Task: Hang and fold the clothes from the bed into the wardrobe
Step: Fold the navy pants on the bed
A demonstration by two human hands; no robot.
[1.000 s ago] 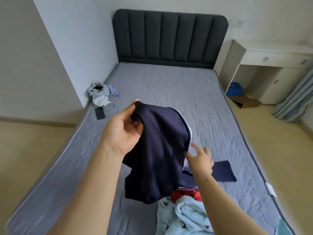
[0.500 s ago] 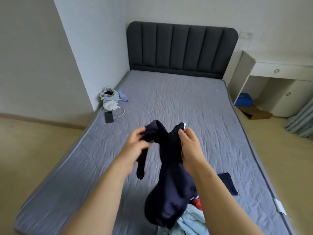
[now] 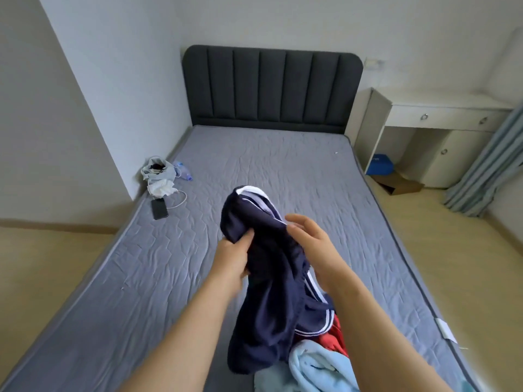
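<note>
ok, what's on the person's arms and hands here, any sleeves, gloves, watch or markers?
Nothing worn in view. The left hand and right hand are bare: no gloves, rings or tracking markers. The left forearm and right forearm are bare down to the bottom frame edge, with no sleeve, cuff, watch or wristband showing. Anything further up the arms is out of frame.

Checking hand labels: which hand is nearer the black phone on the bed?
Left. The left hand grips the navy garment to the right of the phone; the right hand is farther right, across the garment.
</note>
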